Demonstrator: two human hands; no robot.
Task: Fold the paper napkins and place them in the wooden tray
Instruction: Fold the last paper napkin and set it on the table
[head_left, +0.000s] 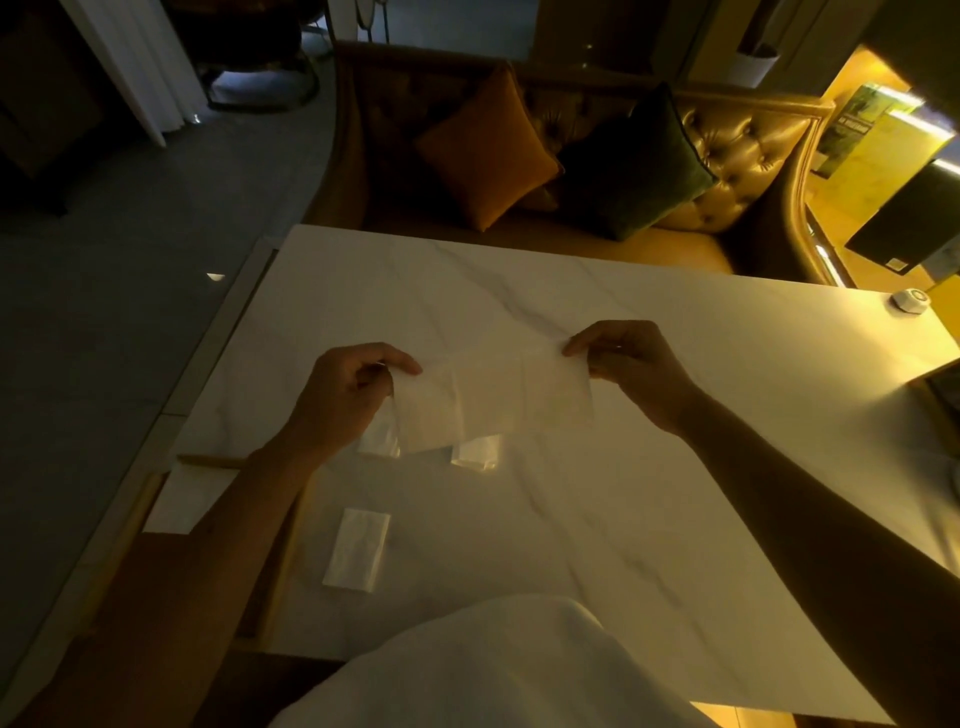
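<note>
step in hand: unfolding or spreading one napkin before folding; it hangs stretched between both hands just above the desk, its crease lines showing as panels.
left hand: grip closed on the napkin's left top corner, thumb over bent fingers; the pinch itself is partly hidden by the knuckles.
right hand: grip closed on the napkin's right top corner, thumb and forefinger pinching the edge.
napkin in hand: held roughly level, lower edge drooping toward the person; it looks thin and limp, so i judge it will sag if one corner is let go.
other napkins: a small folded piece lies on the desk, nearer the person than the held napkin and to its left; two pale bits peek out from under the held napkin's lower edge, what they are i cannot tell for sure.
tray: a wooden frame at the desk's left edge, left of the held napkin, mostly covered by the left forearm; something pale lies inside, whether a napkin is unclear in the dim light.
progress: early to middle, as i judge it; at least one piece looks folded, none clearly in the tray.
next move calls for: bringing the two corners together evenly, or laying the sheet flat on the desk first, then pressing a clean crease.
risk: uneven edges or tearing if pulled too tight.
</note>
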